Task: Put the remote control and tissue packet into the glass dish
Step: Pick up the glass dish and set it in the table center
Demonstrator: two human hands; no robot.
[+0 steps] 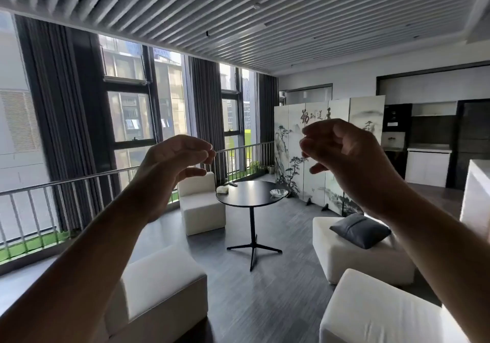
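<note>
Standing well back from the round black surface [249,197], the person has both hands raised in front of the camera, and everything the task needs lies ahead and below them, across open floor. The tissue packet [222,189] sits near the surface's far-left edge, with the remote control [233,184] just beside it toward the back; the remote is too small here to be sure of its long axis, though it seems to run roughly left to right. The glass dish [278,192] rests on the right side of the same surface, apart from both items and empty as far as can be seen. The left hand [175,162] lines up more with the packet and remote, while the right hand [342,154] lines up more with the dish, so the left looks the likelier one to pick up first. Neither hand holds or touches anything: on each, the fingers [204,152] curl loosely inward with the thumb set apart below, half open in a relaxed claw. Nothing has been placed yet; I judge that walking up to the surface comes before any reach.
</note>
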